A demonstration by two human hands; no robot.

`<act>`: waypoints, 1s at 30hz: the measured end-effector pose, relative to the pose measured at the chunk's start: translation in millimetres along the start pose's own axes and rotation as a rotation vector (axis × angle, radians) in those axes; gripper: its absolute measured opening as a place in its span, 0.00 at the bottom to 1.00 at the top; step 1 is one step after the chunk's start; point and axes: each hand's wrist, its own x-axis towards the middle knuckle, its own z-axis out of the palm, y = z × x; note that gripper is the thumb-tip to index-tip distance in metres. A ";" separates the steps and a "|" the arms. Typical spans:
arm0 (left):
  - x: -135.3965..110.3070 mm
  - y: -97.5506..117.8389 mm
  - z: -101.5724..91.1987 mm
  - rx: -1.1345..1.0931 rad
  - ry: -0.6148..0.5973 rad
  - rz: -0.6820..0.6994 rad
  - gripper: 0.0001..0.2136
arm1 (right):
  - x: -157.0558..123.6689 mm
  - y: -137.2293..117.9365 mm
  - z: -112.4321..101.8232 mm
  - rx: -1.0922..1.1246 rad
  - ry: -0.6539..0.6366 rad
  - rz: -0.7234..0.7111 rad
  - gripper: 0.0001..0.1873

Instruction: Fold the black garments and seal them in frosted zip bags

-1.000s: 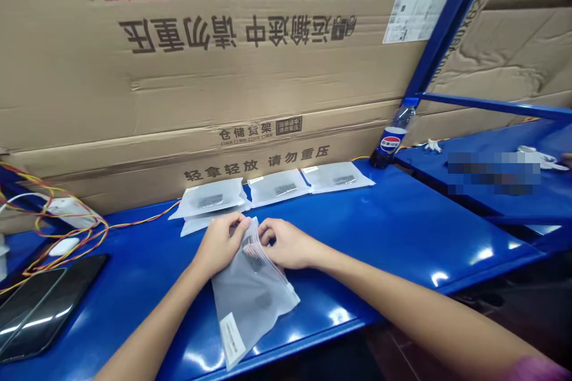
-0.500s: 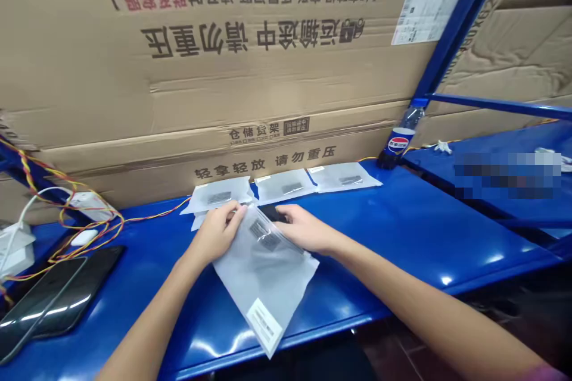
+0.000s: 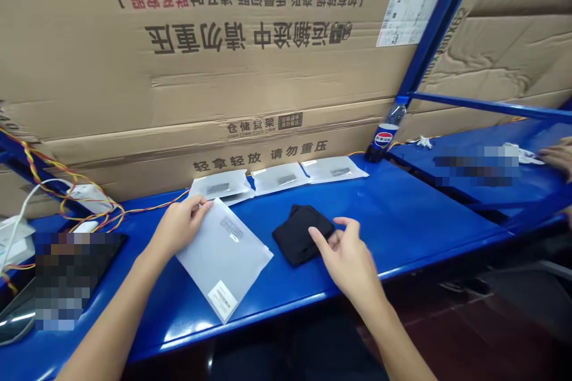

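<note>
On the blue steel tabletop (image 3: 402, 214), two items lie just beside each other in front of the operator. A folded black cloth article (image 3: 301, 235) sits near the centre. It is roughly square, with no clear long axis, and its corners point diagonally. A frosted plastic zip bag (image 3: 223, 259) lies immediately to its left, turned so that one corner points away from the operator. A white label (image 3: 222, 300) occupies the near corner.

The left-hand grip (image 3: 181, 227) is closed on the far-left edge of the bag. The right-hand grip (image 3: 348, 256) is open, with thumb and forefinger well apart. The forefinger tip is at the right part of the black article, but contact cannot be confirmed from this view. The right hand is the nearer to the article.

Behind these items, three filled bags (image 3: 279, 180) lie along the base of a corrugated carton (image 3: 179, 71), with a Pepsi bottle (image 3: 383, 134) standing to their right. Red and yellow wires (image 3: 156, 202) trail along the tabletop at left. At far right, a co-worker's hand (image 3: 558, 158) is at the edge of a second blue tabletop (image 3: 491, 196).
</note>
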 end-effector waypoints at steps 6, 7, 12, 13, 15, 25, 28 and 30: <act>-15.6 18.2 4.7 0.070 0.210 0.119 0.15 | -16.4 11.6 6.5 -0.365 0.234 -0.649 0.36; -22.2 29.4 6.3 0.036 0.255 0.156 0.15 | -15.6 11.1 14.4 -0.386 0.225 -0.746 0.33; -67.3 99.0 27.8 -0.193 0.354 0.332 0.09 | -4.9 6.5 35.1 -0.416 0.263 -0.753 0.09; -75.1 110.9 34.5 -0.228 0.355 0.350 0.08 | -1.5 4.5 31.2 -0.365 0.273 -0.726 0.10; -85.6 130.0 49.2 -0.281 0.372 0.350 0.06 | 7.8 0.2 16.0 -0.202 0.274 -0.640 0.12; -68.4 183.5 125.2 -0.163 0.196 0.497 0.11 | 66.6 58.5 -65.5 -0.254 0.428 -0.237 0.18; -67.2 185.0 132.6 -0.090 0.178 0.486 0.11 | 56.5 67.0 -61.0 -0.270 0.534 -0.465 0.16; -69.5 181.7 131.2 -0.079 0.176 0.461 0.11 | 44.8 61.6 -51.3 -0.249 0.490 -0.614 0.19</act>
